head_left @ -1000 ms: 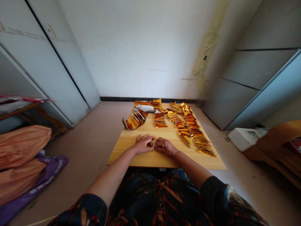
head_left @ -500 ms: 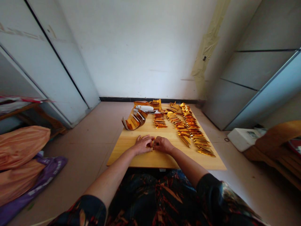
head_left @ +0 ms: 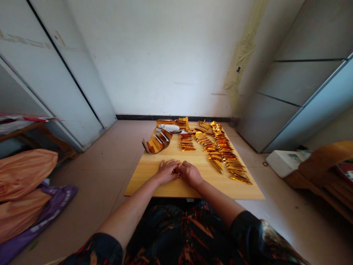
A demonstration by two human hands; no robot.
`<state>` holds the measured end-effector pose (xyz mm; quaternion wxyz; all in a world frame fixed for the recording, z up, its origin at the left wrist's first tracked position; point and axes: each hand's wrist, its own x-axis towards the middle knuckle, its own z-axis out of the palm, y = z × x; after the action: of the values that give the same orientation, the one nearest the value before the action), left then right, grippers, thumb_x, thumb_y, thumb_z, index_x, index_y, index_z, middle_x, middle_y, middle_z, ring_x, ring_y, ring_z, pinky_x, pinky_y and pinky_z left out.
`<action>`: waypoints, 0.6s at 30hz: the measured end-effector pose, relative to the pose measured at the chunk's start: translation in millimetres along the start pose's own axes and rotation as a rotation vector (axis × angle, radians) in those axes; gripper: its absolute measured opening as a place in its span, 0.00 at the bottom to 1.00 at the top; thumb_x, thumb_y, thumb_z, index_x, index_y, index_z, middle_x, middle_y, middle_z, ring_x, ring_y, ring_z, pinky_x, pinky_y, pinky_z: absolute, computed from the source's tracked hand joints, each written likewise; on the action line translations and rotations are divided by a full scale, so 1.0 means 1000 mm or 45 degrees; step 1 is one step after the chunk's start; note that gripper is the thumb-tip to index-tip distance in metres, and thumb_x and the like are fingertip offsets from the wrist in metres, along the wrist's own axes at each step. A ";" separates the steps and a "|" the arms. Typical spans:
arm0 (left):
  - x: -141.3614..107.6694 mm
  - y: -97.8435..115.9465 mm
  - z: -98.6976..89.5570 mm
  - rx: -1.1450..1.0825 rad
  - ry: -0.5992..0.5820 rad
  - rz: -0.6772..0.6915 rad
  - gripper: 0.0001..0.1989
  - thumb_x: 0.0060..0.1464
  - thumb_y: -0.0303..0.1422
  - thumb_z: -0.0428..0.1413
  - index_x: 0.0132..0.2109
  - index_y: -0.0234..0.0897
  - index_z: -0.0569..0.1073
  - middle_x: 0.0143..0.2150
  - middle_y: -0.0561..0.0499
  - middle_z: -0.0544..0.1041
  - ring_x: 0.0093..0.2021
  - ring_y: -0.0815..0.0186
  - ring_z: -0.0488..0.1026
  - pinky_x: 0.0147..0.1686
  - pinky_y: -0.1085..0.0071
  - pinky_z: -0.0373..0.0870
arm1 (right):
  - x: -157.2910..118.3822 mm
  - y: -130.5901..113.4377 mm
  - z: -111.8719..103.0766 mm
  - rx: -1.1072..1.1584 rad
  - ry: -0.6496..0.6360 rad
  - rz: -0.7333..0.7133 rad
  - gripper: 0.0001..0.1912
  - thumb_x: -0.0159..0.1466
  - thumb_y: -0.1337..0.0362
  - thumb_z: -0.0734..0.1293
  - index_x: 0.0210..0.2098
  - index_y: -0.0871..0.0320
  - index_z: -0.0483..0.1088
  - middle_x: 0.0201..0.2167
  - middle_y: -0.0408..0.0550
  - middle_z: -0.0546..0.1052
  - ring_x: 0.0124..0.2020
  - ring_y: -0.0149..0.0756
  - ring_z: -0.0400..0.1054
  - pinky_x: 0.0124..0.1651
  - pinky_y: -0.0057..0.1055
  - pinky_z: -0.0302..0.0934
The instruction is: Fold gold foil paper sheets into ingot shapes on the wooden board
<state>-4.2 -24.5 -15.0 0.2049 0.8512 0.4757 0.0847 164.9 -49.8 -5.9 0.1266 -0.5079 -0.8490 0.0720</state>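
Observation:
Both hands meet over the front middle of the wooden table (head_left: 176, 189). A small gold foil piece (head_left: 176, 170) shows between them, mostly covered by fingers. My left hand (head_left: 166, 172) grips it from the left, and my right hand (head_left: 190, 173) closes on its right side. Beyond them lies a short row of folded gold pieces (head_left: 186, 142). Longer rows of folded gold pieces (head_left: 224, 145) run down the table's right side. Curved gold sheets (head_left: 156, 142) stand at the left, beside a white roll-like item (head_left: 168, 127).
Behind the table rises a white wall (head_left: 165, 59). Grey cabinets (head_left: 298, 81) flank it on the right. Orange and purple bags (head_left: 26, 173) lie on the floor at the left. At the right a white box (head_left: 282, 162) sits by wooden furniture (head_left: 320, 167).
My right hand has turned slightly and sits closer over the foil piece, which shows less than before. The left hand stays nearly in place.

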 end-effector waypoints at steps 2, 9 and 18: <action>-0.002 0.001 0.001 -0.006 0.031 -0.001 0.20 0.52 0.40 0.55 0.52 0.48 0.68 0.63 0.50 0.63 0.64 0.56 0.54 0.62 0.46 0.42 | -0.006 -0.010 -0.001 -0.150 -0.061 0.023 0.13 0.66 0.67 0.57 0.48 0.57 0.68 0.38 0.52 0.72 0.37 0.34 0.69 0.38 0.27 0.62; -0.008 0.005 0.004 0.031 0.184 0.012 0.12 0.52 0.39 0.55 0.44 0.45 0.72 0.60 0.52 0.68 0.61 0.58 0.60 0.58 0.54 0.52 | -0.012 -0.021 -0.007 -0.226 -0.144 0.084 0.14 0.66 0.66 0.56 0.46 0.58 0.69 0.38 0.54 0.74 0.38 0.37 0.70 0.38 0.29 0.63; -0.011 0.001 0.005 0.038 0.250 0.005 0.22 0.51 0.42 0.56 0.53 0.45 0.67 0.54 0.49 0.73 0.56 0.57 0.65 0.54 0.56 0.57 | -0.018 -0.022 -0.012 -0.267 -0.128 0.003 0.15 0.66 0.62 0.58 0.37 0.60 0.75 0.38 0.56 0.74 0.42 0.40 0.65 0.41 0.33 0.59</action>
<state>-8.0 -35.9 -19.1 0.1442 0.8426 0.4931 0.1611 158.2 -75.8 8.9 0.0297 -0.5152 -0.8565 0.0082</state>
